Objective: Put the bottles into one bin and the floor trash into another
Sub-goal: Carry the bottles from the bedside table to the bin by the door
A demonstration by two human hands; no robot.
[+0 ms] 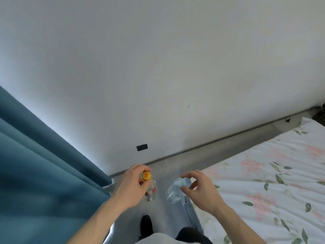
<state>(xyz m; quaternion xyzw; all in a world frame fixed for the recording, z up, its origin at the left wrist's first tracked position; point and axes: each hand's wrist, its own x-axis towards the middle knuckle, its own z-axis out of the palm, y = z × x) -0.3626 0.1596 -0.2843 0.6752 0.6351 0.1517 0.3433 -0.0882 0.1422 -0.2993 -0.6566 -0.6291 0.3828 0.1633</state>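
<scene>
My left hand (132, 185) grips the neck of a clear bottle with a yellow cap and red label (150, 190), which hangs below my fingers above the floor. My right hand (198, 188) pinches the top of a second clear plastic bottle (174, 191) with a pale cap, and it hangs tilted toward the left. The two bottles are apart, about a hand's width between them. No bin and no floor trash shows in view.
A blue curtain (40, 173) fills the left side. A bed with a floral sheet (267, 182) fills the right. Between them runs a narrow strip of grey floor (161, 210) up to the white wall (158, 67) and its skirting. My dark shoe (146, 224) is on the floor.
</scene>
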